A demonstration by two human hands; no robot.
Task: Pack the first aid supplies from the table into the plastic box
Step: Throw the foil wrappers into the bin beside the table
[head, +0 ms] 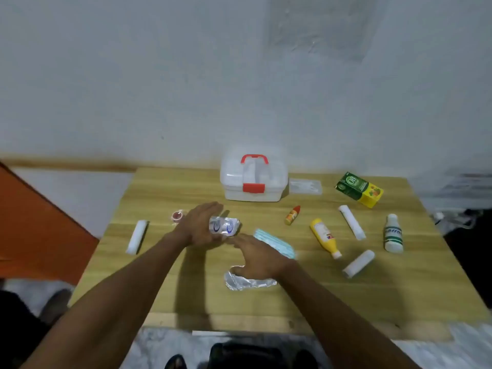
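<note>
Plastic box (254,179) was latched shut at table's (165,193) far edge w/ nothing visibly packed. Left hand (198,227) gripped a foil packet (223,226) just in front of box; right hand (257,255) open, empty. Bottles, rolls, mask all left.

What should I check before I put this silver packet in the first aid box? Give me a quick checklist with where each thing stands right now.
1. Silver packet in the left hand: ok, held above the table.
2. Plastic box open: not ok, lid down, red latch looks closed.
3. Right hand free for the latch: ok, open, holding nothing, over the foil wrapper.
4. Path to the box: ok, nothing between.
5. Room inside the box: cannot tell, the walls are cloudy.
</note>
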